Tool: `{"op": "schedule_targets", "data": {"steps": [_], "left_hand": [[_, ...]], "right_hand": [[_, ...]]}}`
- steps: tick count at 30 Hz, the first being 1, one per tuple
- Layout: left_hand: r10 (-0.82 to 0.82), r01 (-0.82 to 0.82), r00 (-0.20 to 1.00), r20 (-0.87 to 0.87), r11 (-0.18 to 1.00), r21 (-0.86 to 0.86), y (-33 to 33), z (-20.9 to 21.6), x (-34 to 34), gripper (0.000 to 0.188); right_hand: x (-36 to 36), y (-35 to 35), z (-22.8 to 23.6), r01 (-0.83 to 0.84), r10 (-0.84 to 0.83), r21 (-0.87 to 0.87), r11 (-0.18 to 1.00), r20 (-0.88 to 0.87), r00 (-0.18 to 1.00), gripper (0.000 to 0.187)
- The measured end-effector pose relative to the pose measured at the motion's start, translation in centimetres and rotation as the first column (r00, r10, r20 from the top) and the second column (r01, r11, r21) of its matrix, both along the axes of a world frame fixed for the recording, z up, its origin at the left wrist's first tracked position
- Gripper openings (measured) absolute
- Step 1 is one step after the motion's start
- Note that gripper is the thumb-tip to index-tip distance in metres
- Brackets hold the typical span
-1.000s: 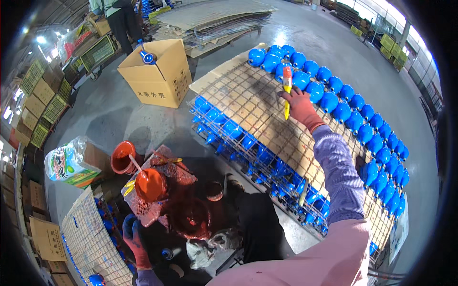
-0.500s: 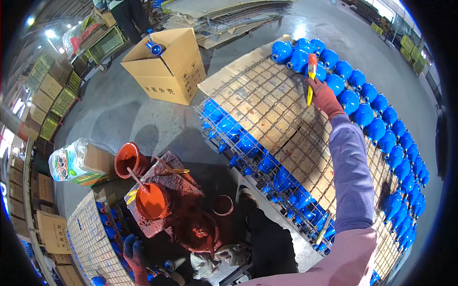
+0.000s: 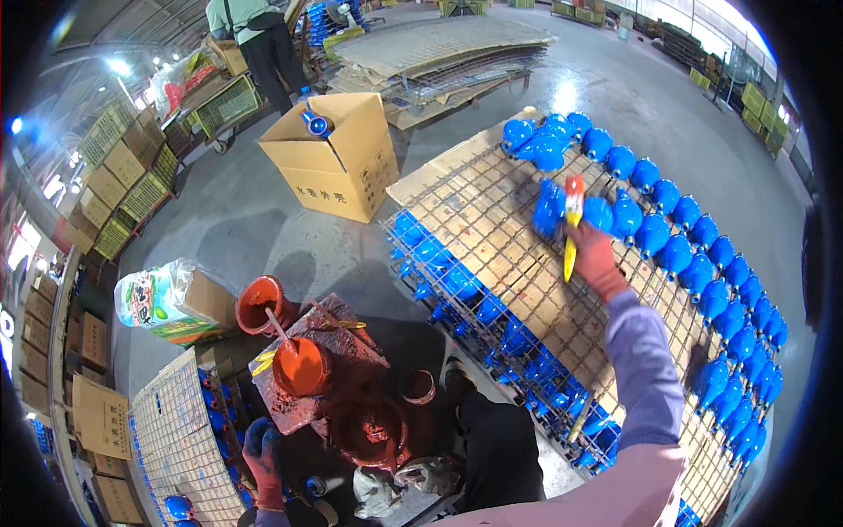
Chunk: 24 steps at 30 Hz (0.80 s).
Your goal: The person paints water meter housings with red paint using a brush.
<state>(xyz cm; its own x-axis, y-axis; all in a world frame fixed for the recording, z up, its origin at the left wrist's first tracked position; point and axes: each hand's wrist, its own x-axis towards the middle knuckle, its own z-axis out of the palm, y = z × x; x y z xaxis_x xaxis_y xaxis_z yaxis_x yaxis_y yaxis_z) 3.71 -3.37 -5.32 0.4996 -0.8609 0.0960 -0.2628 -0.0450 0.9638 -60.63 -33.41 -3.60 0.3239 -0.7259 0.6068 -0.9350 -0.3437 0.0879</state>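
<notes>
The gloved right hand (image 3: pixel 594 257) grips a paintbrush (image 3: pixel 572 224) and dabs the blue parts (image 3: pixel 615 211) standing on the wire rack (image 3: pixel 492 228). The left hand (image 3: pixel 263 457) hangs low near the paint cup (image 3: pixel 300 364); its grip cannot be made out. The painting step looks underway; next, the brush likely needs a steady touch on a neighbouring part.

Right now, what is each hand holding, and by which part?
The right hand grips a yellow-handled brush by its handle, bristle end up. The left hand hangs low; any hold cannot be told.

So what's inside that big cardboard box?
A blue part pokes up at the back corner of the open cardboard box. The inside below it is in shadow, hidden by the walls, so anything deeper down can't be seen.
</notes>
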Motion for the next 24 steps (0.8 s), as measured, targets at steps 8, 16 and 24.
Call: {"op": "schedule_targets", "data": {"steps": [8,16,24], "left_hand": [[-0.11,0.11,0.994,-0.01,0.992,-0.061,-0.2,0.7,-1.1,0.026],[-0.07,0.071,0.997,0.028,0.996,-0.046,1.9,1.7,-1.5,0.027],[-0.034,0.019,0.995,-0.095,0.989,-0.146,5.5,2.0,-0.6,0.028]], "right_hand": [[4.6,18.5,0.9,-0.212,0.223,0.074,0.974,-0.222,0.949,0.019],[7.6,22.3,1.8,-0.171,0.2,0.238,0.956,-0.1,0.975,0.031],[8.9,21.8,0.3,-0.108,0.132,0.109,0.988,-0.241,0.961,0.034]]}}
